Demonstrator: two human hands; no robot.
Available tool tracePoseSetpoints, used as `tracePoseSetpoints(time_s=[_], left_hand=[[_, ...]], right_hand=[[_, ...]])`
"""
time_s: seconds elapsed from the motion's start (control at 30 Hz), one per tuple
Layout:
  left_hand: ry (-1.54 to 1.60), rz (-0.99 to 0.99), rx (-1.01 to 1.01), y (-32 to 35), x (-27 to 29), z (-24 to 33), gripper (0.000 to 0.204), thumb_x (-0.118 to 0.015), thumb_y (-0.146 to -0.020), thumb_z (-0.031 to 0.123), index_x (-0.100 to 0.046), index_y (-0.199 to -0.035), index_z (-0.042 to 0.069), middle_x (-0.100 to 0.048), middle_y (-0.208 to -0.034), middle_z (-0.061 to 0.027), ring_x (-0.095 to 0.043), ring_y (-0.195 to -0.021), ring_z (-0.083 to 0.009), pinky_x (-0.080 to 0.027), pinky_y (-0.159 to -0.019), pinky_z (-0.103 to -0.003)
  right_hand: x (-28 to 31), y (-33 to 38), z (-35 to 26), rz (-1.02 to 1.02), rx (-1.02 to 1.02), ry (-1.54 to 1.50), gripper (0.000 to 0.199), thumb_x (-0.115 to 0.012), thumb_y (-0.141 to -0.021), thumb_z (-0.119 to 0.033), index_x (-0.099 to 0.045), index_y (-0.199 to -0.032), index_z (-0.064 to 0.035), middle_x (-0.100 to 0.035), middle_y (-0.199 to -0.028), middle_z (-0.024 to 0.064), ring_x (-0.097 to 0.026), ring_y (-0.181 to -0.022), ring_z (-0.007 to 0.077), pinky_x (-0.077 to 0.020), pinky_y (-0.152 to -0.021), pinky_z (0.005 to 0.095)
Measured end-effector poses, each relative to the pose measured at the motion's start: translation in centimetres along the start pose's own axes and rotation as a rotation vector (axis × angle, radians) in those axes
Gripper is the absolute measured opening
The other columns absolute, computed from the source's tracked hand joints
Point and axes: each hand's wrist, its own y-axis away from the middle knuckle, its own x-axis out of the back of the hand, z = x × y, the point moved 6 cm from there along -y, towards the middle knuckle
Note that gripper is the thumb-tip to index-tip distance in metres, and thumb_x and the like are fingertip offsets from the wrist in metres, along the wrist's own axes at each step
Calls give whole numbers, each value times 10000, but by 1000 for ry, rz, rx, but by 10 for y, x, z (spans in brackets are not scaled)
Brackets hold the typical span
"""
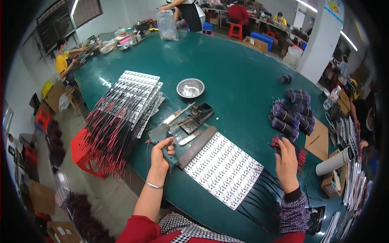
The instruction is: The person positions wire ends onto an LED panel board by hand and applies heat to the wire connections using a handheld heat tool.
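My left hand [161, 156] is closed round the green handle of a gun-shaped tool [171, 158], which looks like a soldering gun; a thin wire hangs beside it. In front of me lies a white circuit board panel [223, 170] with rows of small dark marks, its upper left edge under a dark metal bar [197, 147]. Black wires [259, 202] run out from the panel's right edge. My right hand [287, 164] is over a bunch of red-tipped black wires [300, 158], fingers bent onto it; the fingertips' hold is partly hidden.
Left, a stack of wired panels [129, 97] hangs over the table edge above a red stool [83, 156]. A metal bowl [190, 88] and a black metal tray [197, 117] stand ahead. Purple wire bundles [289, 117] and a white cylinder [334, 161] are right. Other people work farther off.
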Motion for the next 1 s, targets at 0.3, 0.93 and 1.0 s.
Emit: tracePoseSetpoints(time_s=[0.3, 0.93, 1.0], left_hand=[[-59, 27, -45, 7, -2, 4, 218, -588, -886, 43, -582, -1043, -109, -609, -914, -139, -489, -608, -107, -406, -498, -209], [-27, 29, -11, 4, 0, 2, 215, -616, -864, 34, -602, -1018, -116, -617, -909, -148, -504, -605, -120, -406, -494, -219], [-1, 18, -13, 4, 1, 4, 208, -626, -855, 23, -612, -1003, -123, -618, -898, -147, -507, -609, -128, -402, -497, -227]], right_hand=[[-66, 22, 90, -91, -6, 429, 609, -628, -737, 55, -446, -1317, 83, -512, -1271, 228, -484, -1224, 366, -424, -1024, 381], [-58, 5, 96, -16, 31, 362, 299, -582, -680, 86, -527, -963, 4, -470, -913, 146, -511, -885, 309, -475, -724, 377], [-58, 4, 95, -27, 28, 360, 289, -577, -684, 84, -525, -956, 1, -469, -910, 146, -512, -886, 311, -473, -722, 381]])
